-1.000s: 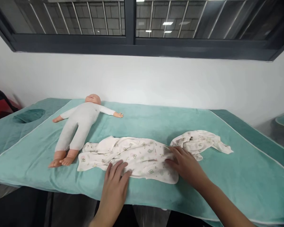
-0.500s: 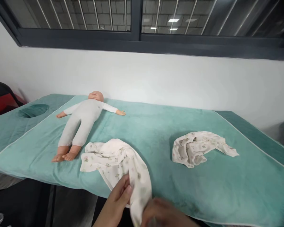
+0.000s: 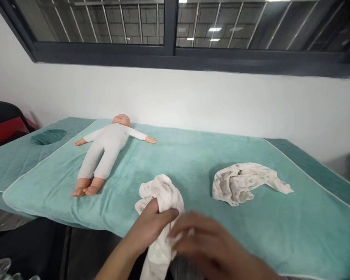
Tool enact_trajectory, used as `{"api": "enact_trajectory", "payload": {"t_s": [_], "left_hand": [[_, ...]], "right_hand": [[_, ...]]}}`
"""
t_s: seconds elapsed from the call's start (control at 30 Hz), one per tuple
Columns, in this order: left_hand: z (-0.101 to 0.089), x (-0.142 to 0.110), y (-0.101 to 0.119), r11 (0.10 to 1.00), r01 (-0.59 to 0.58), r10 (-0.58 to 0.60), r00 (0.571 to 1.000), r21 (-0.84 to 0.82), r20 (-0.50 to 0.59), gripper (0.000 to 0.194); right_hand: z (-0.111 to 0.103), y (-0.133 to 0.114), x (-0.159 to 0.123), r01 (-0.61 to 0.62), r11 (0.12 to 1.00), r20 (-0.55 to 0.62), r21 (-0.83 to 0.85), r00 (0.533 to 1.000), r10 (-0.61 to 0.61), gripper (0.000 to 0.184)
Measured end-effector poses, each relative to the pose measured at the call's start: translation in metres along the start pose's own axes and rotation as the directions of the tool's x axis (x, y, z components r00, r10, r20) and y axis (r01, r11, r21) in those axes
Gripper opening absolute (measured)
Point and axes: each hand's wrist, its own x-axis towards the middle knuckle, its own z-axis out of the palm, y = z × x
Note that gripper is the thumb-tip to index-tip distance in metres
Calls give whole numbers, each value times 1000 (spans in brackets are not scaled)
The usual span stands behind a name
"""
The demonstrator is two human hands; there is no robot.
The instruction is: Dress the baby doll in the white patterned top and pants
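My left hand point(image 3: 150, 227) is closed round a white printed baby garment point(image 3: 160, 202), holding it bunched up at the near edge of the bed. My right hand point(image 3: 210, 245) is right beside it, smeared by motion, its fingers touching the same garment. A second crumpled printed garment point(image 3: 242, 182) lies on the teal towel point(image 3: 192, 163) to the right. A baby doll point(image 3: 105, 149) in a white bodysuit lies on its back at the far left, arms spread.
The teal towel covers a massage bed with a face hole point(image 3: 48, 137) at its left end. A white wall and a dark-framed window point(image 3: 169, 35) stand behind. A red and black chair point(image 3: 2, 124) sits at far left.
The garment that lay spread flat along the near edge has been gathered up and pulled toward me. Both hands went from pressing it flat to gripping it.
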Motion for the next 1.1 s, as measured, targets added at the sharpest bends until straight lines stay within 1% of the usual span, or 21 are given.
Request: {"api": "enact_trajectory", "payload": {"t_s": [0.03, 0.07, 0.13, 0.17, 0.23, 0.3, 0.33, 0.37, 0.4, 0.43, 0.5, 0.57, 0.6, 0.67, 0.73, 0.8, 0.87, 0.9, 0.97, 1.03, 1.1], "left_hand": [[-3, 1, 9, 991, -96, 87, 991, 96, 97, 15], [-5, 2, 20, 963, -206, 172, 965, 171, 199, 13], [-10, 5, 45, 882, -395, 299, 891, 257, 342, 16], [-12, 6, 58, 850, -438, 318, 869, 291, 379, 18], [-18, 8, 83, 813, -435, 260, 865, 386, 428, 15], [-24, 8, 103, 754, -400, 179, 889, 522, 422, 19], [-26, 8, 110, 703, -401, 191, 902, 587, 387, 19], [-27, 7, 115, 644, -415, 250, 908, 642, 336, 18], [-28, 6, 118, 582, -436, 345, 897, 687, 276, 15], [-27, 5, 119, 517, -455, 455, 863, 725, 218, 15], [-24, 5, 117, 373, -477, 639, 754, 796, 152, 24], [-22, 5, 111, 242, -463, 723, 672, 853, 160, 32], [-22, 5, 108, 197, -455, 735, 655, 869, 176, 33], [-26, 3, 103, 164, -453, 718, 664, 876, 209, 35], [-32, 0, 100, 178, -434, 704, 684, 883, 194, 36], [-37, -4, 99, 177, -383, 702, 695, 907, 156, 38], [-40, -8, 98, 156, -328, 699, 704, 932, 130, 40], [-39, -9, 97, 142, -310, 692, 710, 940, 130, 42], [-38, -11, 95, 117, -289, 686, 716, 950, 133, 45], [-37, -13, 94, 118, -288, 706, 698, 950, 124, 45], [-36, -16, 95, 155, -326, 737, 666, 933, 110, 43]], "right_hand": [[-17, 5, 4, -23, 999, -112, -43, 994, 18, 52], [-34, 9, 10, -23, 993, -142, -116, 990, 6, 56], [-65, 12, 25, 10, 974, -75, -228, 997, -27, 58], [-79, 13, 33, 4, 967, -19, -253, 1000, -10, 56], [-103, 11, 48, -59, 953, 17, -297, 998, 67, 44], [-121, 7, 57, -121, 943, 13, -311, 991, 131, 24], [-127, 5, 59, -133, 946, 11, -295, 990, 143, 14], [-131, 2, 60, -136, 956, 7, -259, 990, 143, 8], [-133, 0, 60, -137, 968, 1, -211, 990, 140, 5], [-134, -2, 59, -140, 977, -12, -158, 990, 140, 4], [-132, -5, 57, -185, 981, -69, -63, 981, 181, 5], [-128, -9, 53, -256, 967, -171, 13, 952, 255, 16], [-127, -10, 50, -287, 957, -227, 42, 930, 289, 22], [-128, -13, 43, -345, 937, -335, 49, 879, 341, 28], [-130, -14, 34, -420, 906, -452, -46, 818, 356, 24], [-133, -11, 25, -511, 828, -606, -232, 742, 288, 20], [-134, -5, 16, -589, 684, -717, -429, 683, 138, 19], [-133, 0, 12, -612, 604, -727, -510, 682, 76, 19], [-130, 11, 5, -616, 489, -688, -617, 725, 45, 19], [-125, 23, -1, -615, 464, -651, -638, 752, 102, 19], [-119, 31, -7, -635, 476, -663, -608, 736, 135, 20]]}}
